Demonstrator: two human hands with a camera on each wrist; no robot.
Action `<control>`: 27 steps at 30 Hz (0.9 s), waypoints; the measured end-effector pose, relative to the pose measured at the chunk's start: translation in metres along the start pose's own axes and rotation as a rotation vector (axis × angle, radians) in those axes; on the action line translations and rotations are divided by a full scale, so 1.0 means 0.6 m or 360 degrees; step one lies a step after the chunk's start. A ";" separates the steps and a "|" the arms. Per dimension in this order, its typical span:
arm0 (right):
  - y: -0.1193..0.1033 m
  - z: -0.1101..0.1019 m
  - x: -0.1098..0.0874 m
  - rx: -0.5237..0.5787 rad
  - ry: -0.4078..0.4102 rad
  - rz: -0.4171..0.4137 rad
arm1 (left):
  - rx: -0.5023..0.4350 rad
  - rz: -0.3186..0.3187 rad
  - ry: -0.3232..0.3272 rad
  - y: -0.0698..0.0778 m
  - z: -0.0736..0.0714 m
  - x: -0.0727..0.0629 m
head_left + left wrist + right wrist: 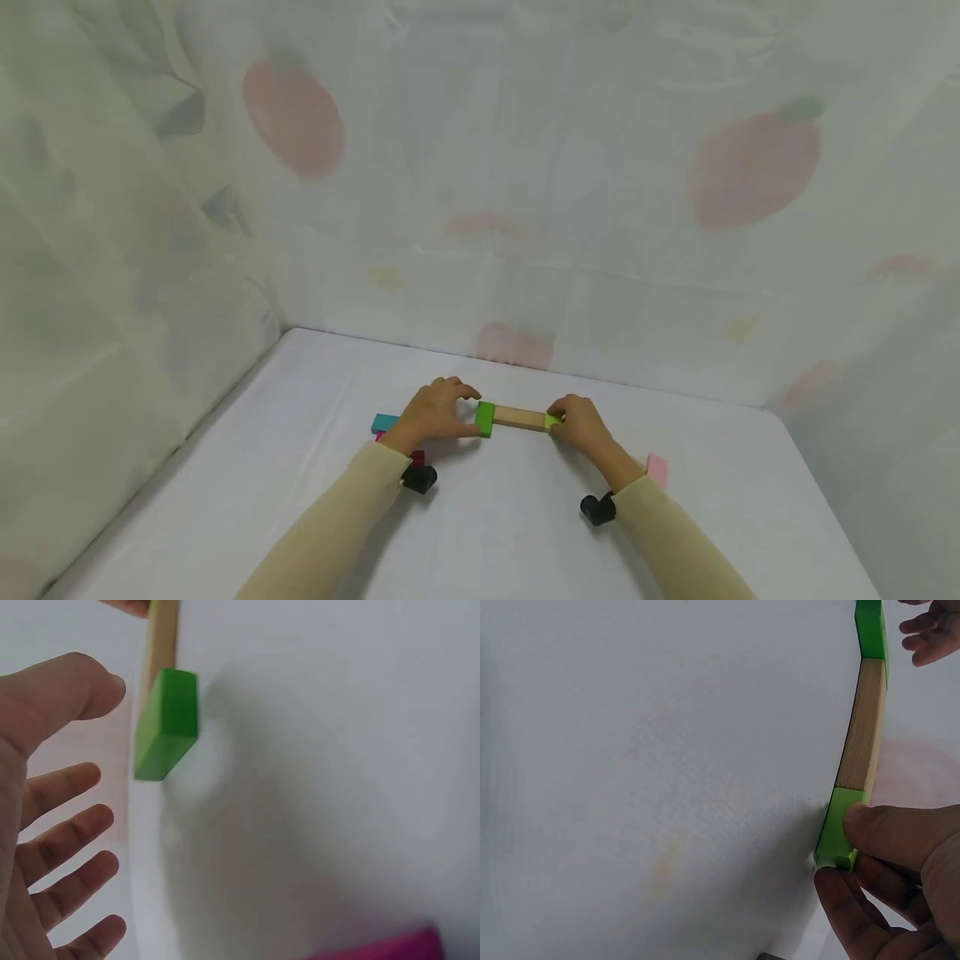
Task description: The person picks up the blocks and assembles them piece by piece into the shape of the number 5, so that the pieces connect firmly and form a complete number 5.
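A green block (485, 419), a plain wooden block (519, 417) and a light green block (838, 825) form a row on the white table. The green one stands crosswise at the left end, against the wooden block. My left hand (435, 410) is beside it with the fingers spread; in the left wrist view a gap shows between the thumb (94, 686) and the green block. At the other end, my right hand (583, 427) pinches the light green block between thumb and fingers. That block meets the wooden block end to end.
Near my left wrist lie a blue block (385, 423), a magenta block (390, 946) and a red block (418, 457), partly hidden by the arm. A pink block (657, 470) lies beside my right wrist. Printed cloth (570, 208) hangs behind the table.
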State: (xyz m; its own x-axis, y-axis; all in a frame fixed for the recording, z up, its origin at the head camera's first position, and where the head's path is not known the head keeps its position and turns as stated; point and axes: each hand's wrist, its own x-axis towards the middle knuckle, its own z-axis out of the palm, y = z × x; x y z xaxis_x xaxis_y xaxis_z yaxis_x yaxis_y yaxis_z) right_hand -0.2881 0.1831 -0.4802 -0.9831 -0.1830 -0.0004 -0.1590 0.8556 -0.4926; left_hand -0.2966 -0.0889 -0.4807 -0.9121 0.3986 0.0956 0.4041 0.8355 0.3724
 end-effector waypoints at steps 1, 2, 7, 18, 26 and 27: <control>0.000 -0.001 0.000 0.0009 0.0002 -0.0001 | -0.0022 -0.0009 0.0009 -0.001 -0.004 -0.002; 0.000 -0.001 0.000 0.0014 0.0006 -0.0008 | -0.0051 -0.0019 0.0020 -0.003 -0.008 -0.003; -0.001 -0.001 0.000 0.0034 0.0021 -0.0040 | -0.0117 -0.0150 0.0079 -0.009 -0.028 -0.012; -0.006 0.002 0.002 0.0034 0.0006 -0.0012 | -0.0040 -0.0312 0.0161 -0.023 -0.051 -0.031; -0.004 0.004 0.005 0.0038 0.0007 -0.0011 | 0.0001 -0.0473 0.0199 -0.041 -0.062 -0.044; -0.004 0.004 0.005 0.0038 0.0007 -0.0011 | 0.0008 -0.0489 0.0208 -0.044 -0.064 -0.045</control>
State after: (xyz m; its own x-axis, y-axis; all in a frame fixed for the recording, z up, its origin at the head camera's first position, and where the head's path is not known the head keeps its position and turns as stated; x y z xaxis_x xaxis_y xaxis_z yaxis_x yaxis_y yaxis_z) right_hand -0.2905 0.1792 -0.4812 -0.9824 -0.1865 0.0065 -0.1634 0.8425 -0.5133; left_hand -0.2851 -0.1364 -0.4577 -0.9924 0.0759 0.0972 0.1087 0.9110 0.3979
